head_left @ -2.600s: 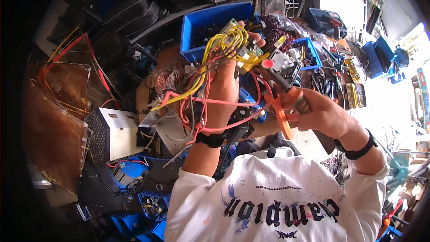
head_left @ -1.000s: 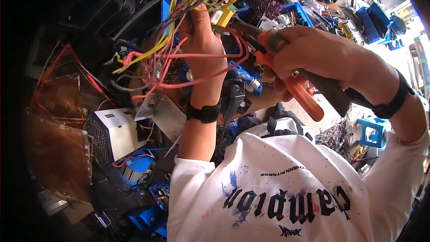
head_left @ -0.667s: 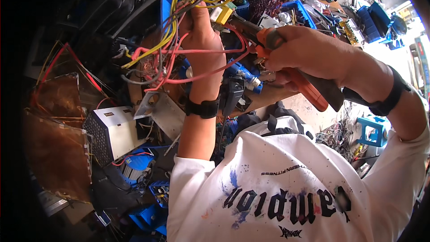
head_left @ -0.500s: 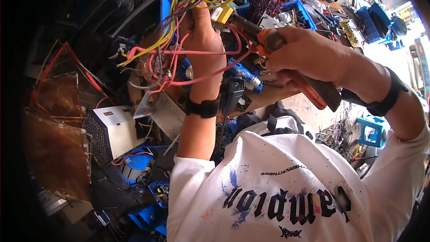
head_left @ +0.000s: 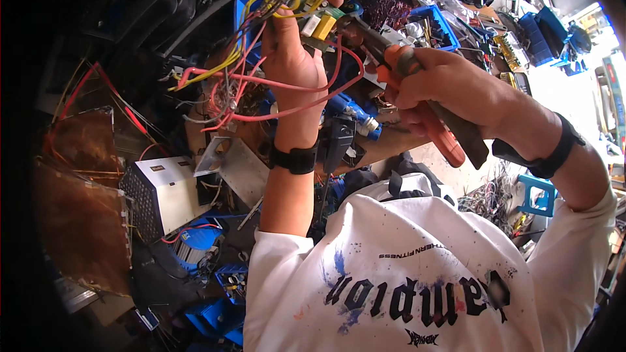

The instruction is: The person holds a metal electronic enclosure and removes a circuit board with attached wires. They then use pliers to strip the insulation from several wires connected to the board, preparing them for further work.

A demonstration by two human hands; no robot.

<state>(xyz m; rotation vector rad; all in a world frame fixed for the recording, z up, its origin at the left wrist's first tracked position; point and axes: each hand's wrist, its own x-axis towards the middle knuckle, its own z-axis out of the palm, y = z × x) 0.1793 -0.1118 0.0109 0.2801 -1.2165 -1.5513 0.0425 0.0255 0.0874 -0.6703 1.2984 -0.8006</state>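
The desk [head_left: 404,146] is crowded w/ blue bins [head_left: 438,23], loose parts and a white perforated metal box [head_left: 163,195] lower left; copper-coloured sheets [head_left: 78,208] are seen at far left. A wire bundle [head_left: 261,72] of yellow, red and pink leads w/ small connectors is held up in front of the desk by the left hand [head_left: 290,68], fingers [head_left: 277,29] wrapped tight round its upper end, so the loose leads hang left and below the wrist. Orange-handled pliers [head_left: 424,117] are gripped by the right hand [head_left: 450,94], fingers closed fully round the handles; the nose is pointed at the connectors [head_left: 323,23] just beside the left thumb. Whether the tool tips are closed on a lead can't be told, as that spot is too cluttered. For a clean bite, prob. one lead should be singled out and kept taut, neighbouring leads kept clear of the tips, and the tool squeezed square to the wire, not at a slant.
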